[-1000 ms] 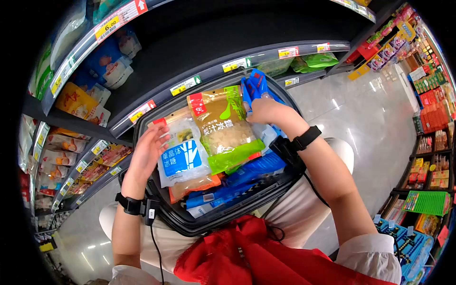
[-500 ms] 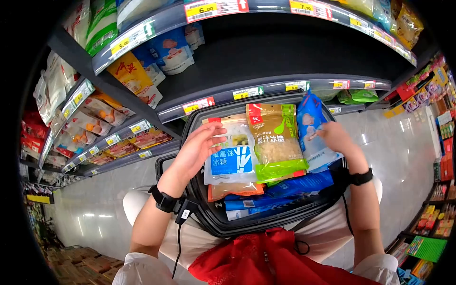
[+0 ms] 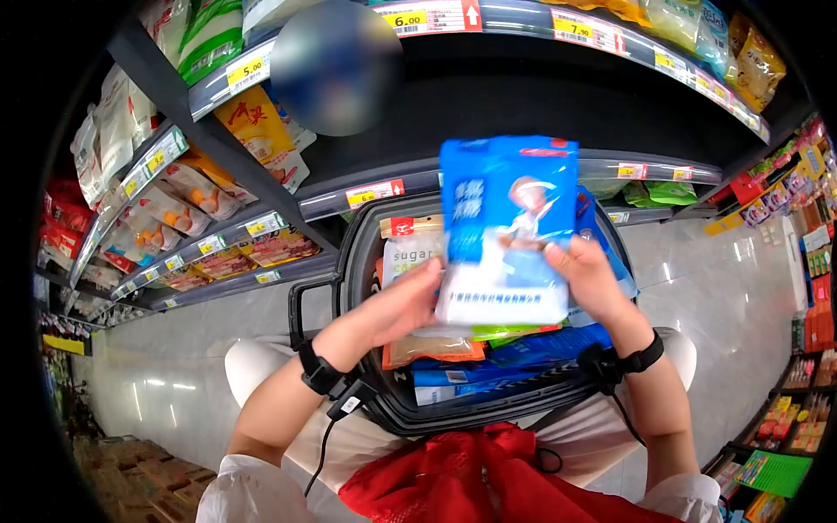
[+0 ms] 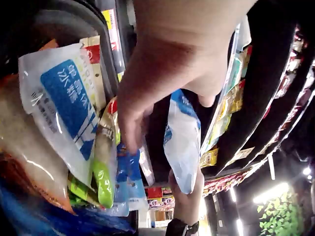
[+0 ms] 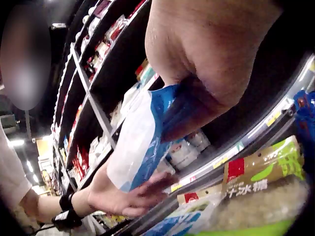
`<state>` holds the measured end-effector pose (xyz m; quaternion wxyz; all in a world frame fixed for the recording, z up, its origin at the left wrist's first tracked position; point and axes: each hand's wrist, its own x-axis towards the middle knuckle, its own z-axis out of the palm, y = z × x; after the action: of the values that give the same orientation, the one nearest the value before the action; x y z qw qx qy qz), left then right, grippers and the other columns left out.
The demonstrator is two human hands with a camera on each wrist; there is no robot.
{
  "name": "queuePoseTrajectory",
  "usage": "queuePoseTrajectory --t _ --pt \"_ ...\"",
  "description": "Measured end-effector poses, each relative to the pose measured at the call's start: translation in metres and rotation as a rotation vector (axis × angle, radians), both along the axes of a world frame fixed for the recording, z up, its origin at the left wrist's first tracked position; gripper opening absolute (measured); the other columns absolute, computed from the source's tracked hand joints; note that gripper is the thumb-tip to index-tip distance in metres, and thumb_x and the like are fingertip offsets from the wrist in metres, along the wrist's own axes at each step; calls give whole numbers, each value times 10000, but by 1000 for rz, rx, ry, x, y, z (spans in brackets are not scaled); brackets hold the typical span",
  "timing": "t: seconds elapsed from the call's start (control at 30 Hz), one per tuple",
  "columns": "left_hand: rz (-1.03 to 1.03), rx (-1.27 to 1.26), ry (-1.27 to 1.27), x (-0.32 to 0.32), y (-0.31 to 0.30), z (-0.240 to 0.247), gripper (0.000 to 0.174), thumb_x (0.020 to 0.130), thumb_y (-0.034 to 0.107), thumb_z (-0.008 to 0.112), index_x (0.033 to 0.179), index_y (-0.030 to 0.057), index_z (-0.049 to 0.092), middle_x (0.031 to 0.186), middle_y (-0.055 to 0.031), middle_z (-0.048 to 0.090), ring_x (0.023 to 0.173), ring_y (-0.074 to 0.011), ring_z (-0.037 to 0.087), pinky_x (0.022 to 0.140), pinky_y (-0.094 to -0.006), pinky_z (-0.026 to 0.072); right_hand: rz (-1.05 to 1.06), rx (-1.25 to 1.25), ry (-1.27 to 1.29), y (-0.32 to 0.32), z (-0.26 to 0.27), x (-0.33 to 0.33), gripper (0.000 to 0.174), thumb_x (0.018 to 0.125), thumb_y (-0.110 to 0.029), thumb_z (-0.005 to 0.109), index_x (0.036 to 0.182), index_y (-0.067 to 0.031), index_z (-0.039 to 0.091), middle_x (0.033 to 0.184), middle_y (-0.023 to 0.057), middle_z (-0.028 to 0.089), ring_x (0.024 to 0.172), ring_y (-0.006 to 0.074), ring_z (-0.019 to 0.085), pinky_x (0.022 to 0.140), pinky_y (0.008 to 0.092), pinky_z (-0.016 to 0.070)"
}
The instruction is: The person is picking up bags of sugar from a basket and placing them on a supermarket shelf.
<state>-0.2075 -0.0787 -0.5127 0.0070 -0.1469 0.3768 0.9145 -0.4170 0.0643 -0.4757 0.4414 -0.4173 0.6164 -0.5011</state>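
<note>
A blue and white bag (image 3: 510,227) is up over the basket, its printed front toward the head camera. My right hand (image 3: 597,279) grips its right edge, thumb on the front and fingers behind. At the bag's left edge is my left hand (image 3: 397,309), fingers extended; the left wrist view shows them spread beside the bag. Below, the black basket (image 3: 366,397) holds a white rock sugar bag (image 4: 69,103), a brown and green rock sugar bag (image 5: 266,196), an orange-edged bag (image 3: 432,350) and blue bags (image 3: 540,353). The raised bag hides part of them in the head view.
The basket sits over the person's lap, close against a dark store shelf (image 3: 523,105) with price-tag edges. Packets (image 3: 257,131) stand on the shelf at left. A grey tiled floor (image 3: 697,288) and another stocked shelf (image 3: 811,296) lie to the right.
My right hand has lifted the blue and white bag from the basket's right side up and leftward. My left hand has moved rightward, from over the white bag to the lifted bag's edge.
</note>
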Motion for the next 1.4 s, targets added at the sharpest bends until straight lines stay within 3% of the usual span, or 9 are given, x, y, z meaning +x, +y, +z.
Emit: queuePoseTrajectory --t 0.03,0.1,0.33,0.63,0.83,0.93,1.0,1.1,1.4 --pt "37 40 -1 -1 6 -1 537 866 368 465 1287 100 270 1241 -85 401 1125 -193 421 903 -343 391 111 5 46 -1 -12 1 248 886 -186 466 1020 -9 576 877 5 587 775 58 513 680 214 441" --pt "110 -180 -139 1 15 -1 491 846 256 535 1248 84 310 1180 -71 449 1069 -177 464 880 -317 412 149 99 16 -5 -21 14 238 880 -182 479 1012 -12 580 889 9 590 793 64 518 691 221 442" --pt "329 -395 -179 4 18 -3 515 757 108 648 1170 23 354 1063 -78 507 969 -130 498 828 -275 428 105 102 -185 -8 -20 28 240 835 -167 556 1023 -18 560 944 24 587 847 85 526 746 250 440" --pt "366 -838 -80 3 13 -5 549 691 110 710 1125 -3 393 1011 -80 539 918 -125 530 805 -266 443 -83 -96 -187 -3 -21 29 165 824 -84 558 958 7 589 892 16 603 824 79 531 732 235 438" --pt "318 -1125 -162 4 5 3 478 672 78 707 1075 1 462 1004 -115 556 912 -161 552 792 -280 443 -96 -203 15 0 -22 28 143 824 -63 549 939 9 595 871 15 606 813 68 526 726 236 436" --pt "357 -1081 -180 1 4 1 412 672 70 703 1024 -2 499 976 -114 573 897 -168 558 791 -290 441 -102 -151 -29 -1 -21 27 151 815 -79 568 935 9 592 879 25 605 821 72 526 728 237 435" --pt "379 -1148 -203 -1 1 -6 389 687 70 690 1017 -8 498 972 -111 578 907 -163 556 797 -298 440 -28 20 154 -3 -19 23 186 810 -102 580 957 12 576 906 42 602 828 78 528 729 240 436" --pt "485 -959 -146 -6 -4 -12 388 700 77 680 1026 -11 489 972 -105 577 915 -159 552 804 -297 438 -86 -155 -21 -9 -27 28 222 807 -127 590 981 8 562 905 46 603 816 73 527 723 239 435" --pt "463 -925 -177 -4 -5 -7 372 723 81 664 1032 -11 477 984 -86 570 887 -141 552 797 -288 446 -44 -21 -42 -15 -30 20 220 843 -170 543 950 18 582 849 12 604 765 47 505 678 211 427"
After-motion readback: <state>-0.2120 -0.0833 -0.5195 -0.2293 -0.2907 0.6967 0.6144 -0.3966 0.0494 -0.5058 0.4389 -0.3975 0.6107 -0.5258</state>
